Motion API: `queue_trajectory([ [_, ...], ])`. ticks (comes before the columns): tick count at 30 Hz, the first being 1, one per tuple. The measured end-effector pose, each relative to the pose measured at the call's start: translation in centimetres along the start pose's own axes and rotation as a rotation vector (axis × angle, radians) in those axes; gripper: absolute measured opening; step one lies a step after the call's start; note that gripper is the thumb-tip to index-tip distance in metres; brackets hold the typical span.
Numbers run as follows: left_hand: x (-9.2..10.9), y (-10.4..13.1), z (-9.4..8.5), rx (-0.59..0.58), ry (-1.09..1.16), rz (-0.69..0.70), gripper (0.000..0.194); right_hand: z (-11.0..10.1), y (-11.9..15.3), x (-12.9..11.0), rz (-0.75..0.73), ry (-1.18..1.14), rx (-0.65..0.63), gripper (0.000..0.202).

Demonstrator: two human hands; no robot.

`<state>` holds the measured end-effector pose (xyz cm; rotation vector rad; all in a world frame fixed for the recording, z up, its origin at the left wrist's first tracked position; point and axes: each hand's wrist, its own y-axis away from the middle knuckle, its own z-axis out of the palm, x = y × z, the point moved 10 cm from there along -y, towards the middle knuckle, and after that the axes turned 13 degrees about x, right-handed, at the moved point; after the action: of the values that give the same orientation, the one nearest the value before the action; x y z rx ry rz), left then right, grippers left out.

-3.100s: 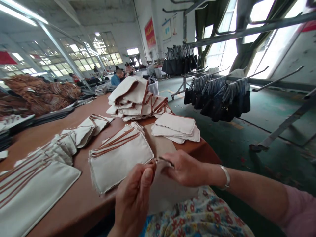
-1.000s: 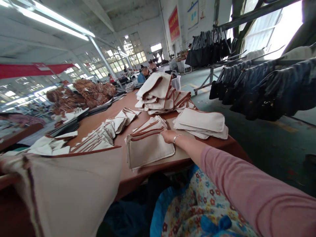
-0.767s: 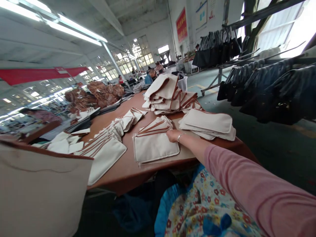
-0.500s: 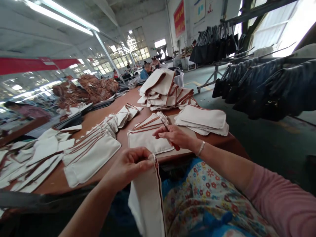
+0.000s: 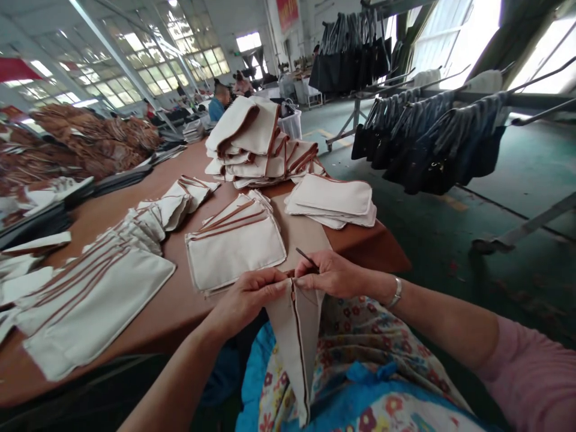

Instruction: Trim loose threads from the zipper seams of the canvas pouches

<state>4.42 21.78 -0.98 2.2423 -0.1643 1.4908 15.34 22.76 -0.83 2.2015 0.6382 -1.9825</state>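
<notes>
- Head view: cream fabric piece (image 5: pixel 283 330) hangs just off the near edge of the table (image 5: pixel 179 307).
- Left hand (image 5: pixel 248 295): fingers pinched on its top.
- Right hand (image 5: pixel 332 275): fingers closed on that top and a thin dark tool (image 5: pixel 306 258).

You are looking out across the brown-covered table (image 5: pixel 378 249). Beyond the table's far end, a pale wall (image 5: pixel 229 21) is rising, a red banner (image 5: pixel 288 13) is hanging, and a white bin (image 5: pixel 292 124) is standing. Far beyond the table, toward its left, many-paned windows (image 5: pixel 157 78) are letting in daylight and a small lamp (image 5: pixel 173 3) is glowing overhead. To the table's right, the green floor (image 5: pixel 432 240) is stretching away, and a wheeled metal rack (image 5: pixel 537 103) is standing there. Farther right of the table, dark curtains (image 5: pixel 510 42) are framing glaring windows (image 5: pixel 472 45)
</notes>
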Motion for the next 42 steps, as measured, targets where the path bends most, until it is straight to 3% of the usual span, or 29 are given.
queue_trajectory([
  [6, -1.0, -0.6, 0.3, 0.013, 0.185, -0.05, 0.029, 0.3, -0.5, 0.4, 0.056, 0.02, -0.026, 0.014],
  [14, -3.2, -0.4, 0.7, 0.005, 0.378, -0.132, 0.027, 1.3, 0.1, 2.5, 0.322, -0.191, -0.064, 0.015],
  [18, -3.7, -0.4, 0.8, 0.033, 0.353, -0.163, 0.027, 1.6, 0.3, 3.2, 0.388, -0.176, -0.026, 0.027],
  [21, -3.1, -0.4, 0.7, 0.071, 0.245, -0.11, 0.029, 1.4, -0.6, 2.4, 0.281, -0.105, 0.025, 0.035],
  [24, -2.8, -0.4, 0.5, 0.114, 0.18, -0.076, 0.03, 1.7, -1.0, 1.8, 0.212, -0.049, 0.004, 0.029],
  [30, -4.3, -0.4, 0.5, 0.128, 0.267, -0.144, 0.03, 1.6, -0.2, 3.9, 0.414, -0.085, 0.001, 0.017],
  [34, -4.5, -1.0, 0.6, 0.081, 0.298, -0.136, 0.03, 1.0, -0.7, 3.1, 0.276, -0.003, 0.066, 0.013],
  [42, -4.7, -2.3, 0.0, 0.12, 0.011, -0.083, 0.035, 0.3, -0.8, 1.6, 0.034, 0.249, 0.189, 0.006],
])
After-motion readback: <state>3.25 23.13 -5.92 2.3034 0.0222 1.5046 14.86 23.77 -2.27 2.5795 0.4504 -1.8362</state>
